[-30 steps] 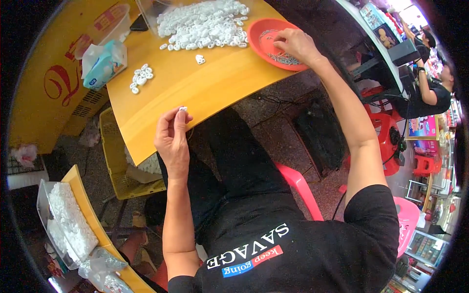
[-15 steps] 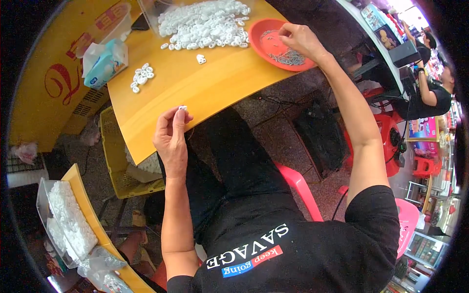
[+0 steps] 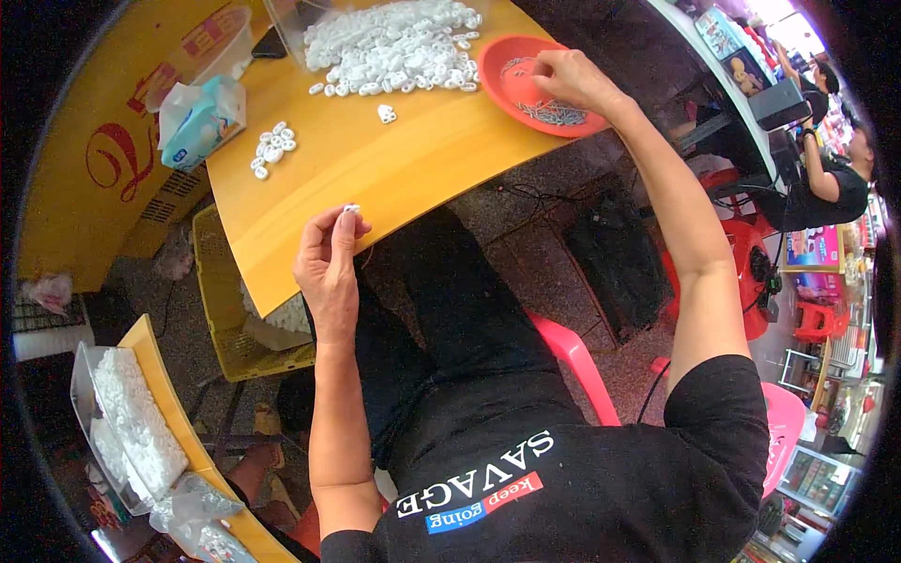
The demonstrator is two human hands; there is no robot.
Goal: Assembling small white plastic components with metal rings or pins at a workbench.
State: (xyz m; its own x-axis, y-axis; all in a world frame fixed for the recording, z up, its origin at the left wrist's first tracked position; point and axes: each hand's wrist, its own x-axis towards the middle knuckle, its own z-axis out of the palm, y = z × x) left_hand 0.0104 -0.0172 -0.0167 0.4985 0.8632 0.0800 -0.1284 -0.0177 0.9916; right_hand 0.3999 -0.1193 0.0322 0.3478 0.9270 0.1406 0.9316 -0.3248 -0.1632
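My left hand is closed near the table's front edge, pinching a small white plastic piece between thumb and fingers. Over the red dish at the table's right end, my right hand has its fingers pressed together, and whatever is in them is hidden. Thin silvery metal pins lie in the dish beneath that hand. A big heap of white oval plastic pieces spreads to the left of the dish. Nearer me lies a small white cluster, and farther left a little group of white pieces.
A tissue pack stands at the table's left edge. Below that side is a yellow crate. At lower left, a clear bin of white pieces sits by another board. Pink chair parts flank me; other people are at far right.
My right hand has dipped slightly toward the middle of the red dish, its fingers lower and closer together. My left hand stays nearly still with the white piece.
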